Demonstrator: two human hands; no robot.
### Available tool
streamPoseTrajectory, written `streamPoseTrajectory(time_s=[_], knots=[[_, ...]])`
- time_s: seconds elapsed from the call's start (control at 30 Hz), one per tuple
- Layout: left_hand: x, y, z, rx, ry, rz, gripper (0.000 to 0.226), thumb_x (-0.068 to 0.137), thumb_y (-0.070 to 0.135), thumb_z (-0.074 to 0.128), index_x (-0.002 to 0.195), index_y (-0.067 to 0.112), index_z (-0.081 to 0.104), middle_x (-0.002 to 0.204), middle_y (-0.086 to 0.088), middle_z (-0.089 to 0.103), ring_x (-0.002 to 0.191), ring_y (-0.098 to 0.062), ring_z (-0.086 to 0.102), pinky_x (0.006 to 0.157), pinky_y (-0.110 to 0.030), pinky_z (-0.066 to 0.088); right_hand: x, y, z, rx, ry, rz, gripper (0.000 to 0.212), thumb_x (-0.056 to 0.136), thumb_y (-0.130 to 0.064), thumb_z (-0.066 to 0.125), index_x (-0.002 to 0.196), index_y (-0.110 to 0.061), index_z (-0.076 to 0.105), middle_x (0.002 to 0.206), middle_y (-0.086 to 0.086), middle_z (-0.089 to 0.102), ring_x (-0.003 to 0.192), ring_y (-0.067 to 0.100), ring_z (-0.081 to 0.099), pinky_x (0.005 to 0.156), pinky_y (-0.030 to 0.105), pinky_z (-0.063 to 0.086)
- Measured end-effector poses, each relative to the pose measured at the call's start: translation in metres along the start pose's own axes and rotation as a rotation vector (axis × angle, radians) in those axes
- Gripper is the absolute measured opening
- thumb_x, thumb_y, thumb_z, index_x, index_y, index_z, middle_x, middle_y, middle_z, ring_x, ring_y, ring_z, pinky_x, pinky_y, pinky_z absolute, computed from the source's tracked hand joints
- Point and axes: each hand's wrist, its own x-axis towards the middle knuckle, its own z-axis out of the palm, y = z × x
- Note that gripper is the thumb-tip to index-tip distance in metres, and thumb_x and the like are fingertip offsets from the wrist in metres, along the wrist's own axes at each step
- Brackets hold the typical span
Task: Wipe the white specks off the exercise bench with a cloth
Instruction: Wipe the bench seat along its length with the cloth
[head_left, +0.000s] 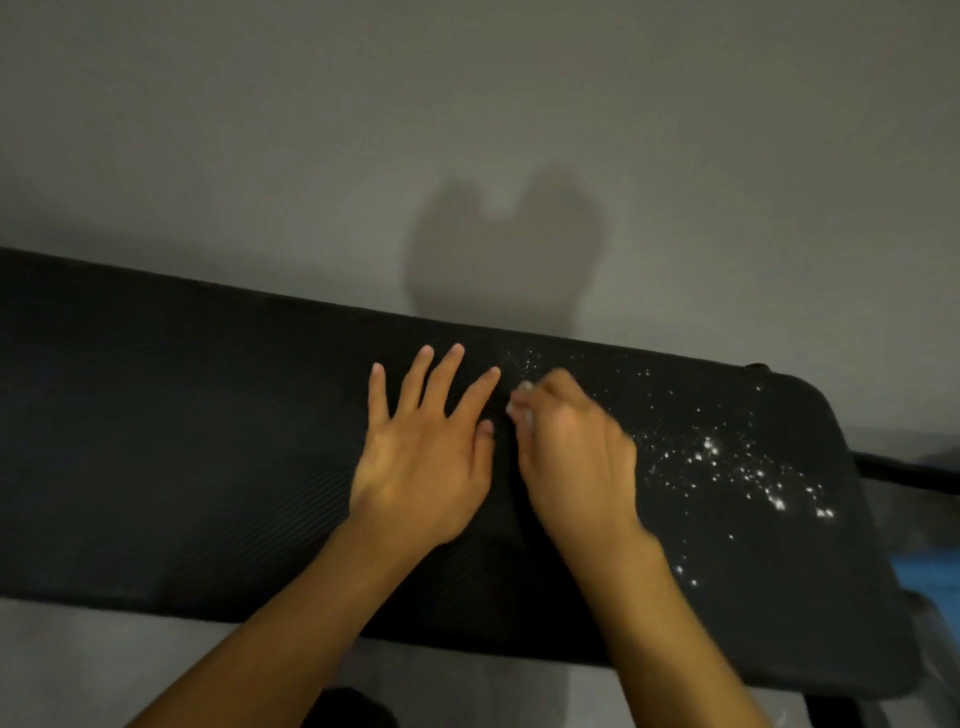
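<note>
My left hand (421, 462) lies flat on the exercise bench (182, 441), fingers (441, 374) spread. My right hand (571, 457) is curled and blurred; whether it pinches a cloth I cannot tell. The white specks (727, 467) lie just right of it, trailing along the bench's length.

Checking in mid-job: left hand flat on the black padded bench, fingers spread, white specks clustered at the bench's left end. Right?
Not the left end. The head view shows the white specks clustered toward the right end of the black padded bench, past the right hand. The left hand does lie flat on it, fingers spread.
</note>
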Motion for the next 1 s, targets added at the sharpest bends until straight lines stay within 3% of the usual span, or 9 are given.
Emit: streamPoseTrajectory(time_s=[0.13, 0.3, 0.43, 0.53, 0.6, 0.8, 1.0], knots=[[0.004, -0.003, 0.002, -0.021, 0.028, 0.016, 0.059, 0.099, 0.048, 0.021, 0.156, 0.036, 0.031, 0.168, -0.004, 0.023, 0.156, -0.026, 0.012, 0.123, -0.064, 0.008, 0.072, 0.002, 0.013, -0.041, 0.001, 0.089, 0.026, 0.105, -0.028, 0.05, 0.114, -0.015, 0.071, 0.118, 0.004, 0.059, 0.096, 0.032, 0.066, 0.066, 0.034, 0.042], [0.008, -0.006, 0.008, -0.087, 0.09, 0.027, 0.049, 0.095, 0.047, 0.027, 0.141, 0.033, 0.041, 0.165, -0.005, 0.026, 0.155, -0.027, 0.014, 0.123, -0.064, 0.004, 0.024, 0.005, 0.011, 0.154, -0.005, -0.05, 0.022, 0.101, -0.035, 0.055, 0.115, -0.03, 0.07, 0.111, -0.012, 0.061, 0.091, 0.019, 0.067, 0.071, 0.042, 0.057], [0.009, -0.004, 0.009, -0.073, 0.101, 0.024, 0.052, 0.092, 0.045, 0.025, 0.136, 0.027, 0.046, 0.162, -0.008, 0.033, 0.154, -0.029, 0.02, 0.122, -0.065, 0.009, 0.055, 0.006, 0.023, -0.005, 0.11, 0.049, 0.022, 0.102, -0.034, 0.055, 0.112, -0.024, 0.072, 0.111, -0.005, 0.062, 0.089, 0.025, 0.068, 0.071, 0.047, 0.058], [0.008, -0.004, 0.008, -0.075, 0.074, 0.015, 0.05, 0.092, 0.045, 0.027, 0.134, 0.027, 0.047, 0.161, -0.009, 0.035, 0.153, -0.03, 0.021, 0.122, -0.067, 0.011, 0.081, -0.007, 0.028, -0.039, 0.055, 0.051, 0.025, 0.103, -0.028, 0.052, 0.112, -0.016, 0.072, 0.116, 0.0, 0.06, 0.092, 0.031, 0.068, 0.072, 0.045, 0.056], [0.008, -0.004, 0.007, -0.061, 0.067, 0.017, 0.051, 0.092, 0.045, 0.025, 0.135, 0.027, 0.045, 0.161, -0.009, 0.033, 0.154, -0.03, 0.02, 0.121, -0.067, 0.011, 0.073, -0.007, 0.022, 0.025, -0.014, 0.043, 0.024, 0.103, -0.03, 0.052, 0.112, -0.021, 0.072, 0.115, -0.003, 0.061, 0.094, 0.03, 0.067, 0.075, 0.044, 0.056], [0.01, -0.006, 0.011, -0.063, 0.078, 0.024, 0.049, 0.093, 0.045, 0.024, 0.136, 0.029, 0.042, 0.16, -0.008, 0.033, 0.153, -0.03, 0.02, 0.122, -0.067, 0.011, -0.03, -0.002, -0.006, 0.095, -0.071, 0.025, 0.02, 0.101, -0.043, 0.052, 0.111, -0.036, 0.067, 0.106, -0.018, 0.055, 0.079, 0.009, 0.064, 0.064, 0.04, 0.057], [0.007, -0.004, 0.012, -0.061, 0.113, 0.025, 0.044, 0.097, 0.045, 0.03, 0.137, 0.033, 0.042, 0.159, -0.004, 0.034, 0.153, -0.027, 0.021, 0.123, -0.064, 0.011, 0.032, 0.019, 0.009, -0.038, 0.04, 0.079, 0.024, 0.104, -0.031, 0.05, 0.116, -0.025, 0.07, 0.118, -0.004, 0.059, 0.099, 0.025, 0.066, 0.072, 0.036, 0.05]])
